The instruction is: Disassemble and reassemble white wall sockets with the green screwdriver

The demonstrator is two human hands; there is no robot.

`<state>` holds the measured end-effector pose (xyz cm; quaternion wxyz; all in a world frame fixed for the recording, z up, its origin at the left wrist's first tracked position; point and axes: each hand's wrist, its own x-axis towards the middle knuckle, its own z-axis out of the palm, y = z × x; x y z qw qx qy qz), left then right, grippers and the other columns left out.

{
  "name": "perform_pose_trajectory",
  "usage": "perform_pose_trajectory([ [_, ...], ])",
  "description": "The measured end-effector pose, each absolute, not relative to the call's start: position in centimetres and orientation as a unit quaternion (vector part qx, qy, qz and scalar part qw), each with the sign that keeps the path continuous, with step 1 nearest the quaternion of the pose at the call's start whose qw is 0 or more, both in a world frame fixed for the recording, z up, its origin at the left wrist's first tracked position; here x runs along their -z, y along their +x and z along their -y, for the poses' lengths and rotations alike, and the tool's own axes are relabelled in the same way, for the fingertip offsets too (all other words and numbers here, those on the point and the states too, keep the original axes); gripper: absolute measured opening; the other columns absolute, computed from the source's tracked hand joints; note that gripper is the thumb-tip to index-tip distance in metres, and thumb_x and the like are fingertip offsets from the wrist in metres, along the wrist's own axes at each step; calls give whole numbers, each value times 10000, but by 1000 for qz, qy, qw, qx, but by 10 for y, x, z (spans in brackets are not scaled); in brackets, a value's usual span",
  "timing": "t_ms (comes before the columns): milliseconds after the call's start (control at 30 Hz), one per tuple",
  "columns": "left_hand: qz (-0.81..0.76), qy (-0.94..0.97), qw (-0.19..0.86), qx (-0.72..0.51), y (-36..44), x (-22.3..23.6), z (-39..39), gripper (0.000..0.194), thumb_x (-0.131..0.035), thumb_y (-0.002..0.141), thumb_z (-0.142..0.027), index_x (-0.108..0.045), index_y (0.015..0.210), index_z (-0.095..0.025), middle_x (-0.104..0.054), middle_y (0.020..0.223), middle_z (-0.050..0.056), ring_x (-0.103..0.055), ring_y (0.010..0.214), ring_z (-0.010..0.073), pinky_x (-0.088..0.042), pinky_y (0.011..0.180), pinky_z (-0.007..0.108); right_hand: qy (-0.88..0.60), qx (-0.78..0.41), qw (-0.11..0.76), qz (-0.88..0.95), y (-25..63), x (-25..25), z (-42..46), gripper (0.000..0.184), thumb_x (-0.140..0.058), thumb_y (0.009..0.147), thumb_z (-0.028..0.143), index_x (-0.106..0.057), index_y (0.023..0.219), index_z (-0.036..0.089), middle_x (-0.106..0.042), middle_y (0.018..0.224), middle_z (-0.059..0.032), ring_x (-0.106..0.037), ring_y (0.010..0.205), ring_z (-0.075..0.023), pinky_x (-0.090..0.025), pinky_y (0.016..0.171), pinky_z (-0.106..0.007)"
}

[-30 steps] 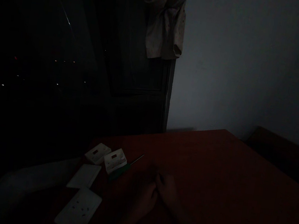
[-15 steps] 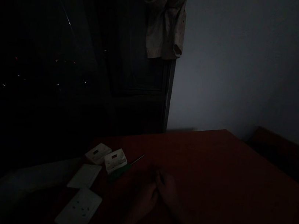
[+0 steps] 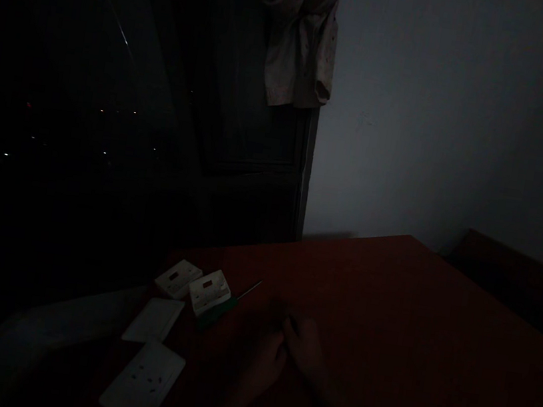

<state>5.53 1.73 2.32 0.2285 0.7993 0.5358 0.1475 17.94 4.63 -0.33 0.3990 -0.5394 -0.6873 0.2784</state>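
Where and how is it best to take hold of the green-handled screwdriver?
The screwdriver is probably best gripped by its green handle, thicker than the shaft, from above and the near right. The right-hand white box sits close along the handle's other side, leaving little room there.

It is very dark. The left hand and right hand are close together over the red bench. A green screwdriver lies by two white boxes.

Rumpled cloth in front of a dark window, beside a grey wall
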Motion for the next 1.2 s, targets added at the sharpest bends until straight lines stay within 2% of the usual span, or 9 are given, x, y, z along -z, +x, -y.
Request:
perform_pose_trajectory([
  [267, -544, 798, 221, -137, 55, -26, -17, 275, -447, 843, -134, -658, 1009, -192, -676, 1044, 70, -605, 954, 206, -430, 837, 298, -540, -280, 393, 690, 180, 2, -46, 283, -358, 868, 246, -592, 724, 176, -652, 720, -44, -594, 657, -159, -375, 600, -235],
  [400, -542, 798, 226, -135, 56, -26, -17, 307, -425, 861, -130, -645, 1064, -200, -678, 1056, 63, -610, 959, 187, -430, 835, 273, -545, -276, 389, 689, 180, 2, -47, 288, -358, 865, 247, -603, 731, 175, -662, 733, -53, -599, 666, -167, -382, 609, -244],
  [667, -543, 799, 222, -131, 54, -29, -16, 289, -413, 882, -160, -652, 1038, -201, -681, 1024, 69, -616, 903, 192, -432, 784, 280, -548, -277, 383, 690, 180, 3, -46, 286, -351, 865, 249, -591, 725, 180, -648, 712, -44, -594, 652, -163, -372, 595, -239],
  [1000, -541, 799, 221, -142, 55, -27, -16, 335, -416, 876, -143, -619, 1136, -207, -671, 1065, 68, -600, 968, 191, -427, 840, 282, -547, -277, 381, 693, 181, 0, -46, 284, -354, 865, 248, -587, 716, 181, -643, 715, -43, -592, 665, -165, -373, 600, -242],
  [1200, -542, 797, 228, -136, 55, -22, -18, 309, -425, 870, -150, -642, 1084, -201, -680, 1041, 70, -618, 934, 194, -445, 809, 281, -538, -282, 389, 692, 180, 1, -46, 267, -367, 861, 239, -589, 723, 185, -645, 720, -36, -593, 670, -160, -387, 608, -235],
])
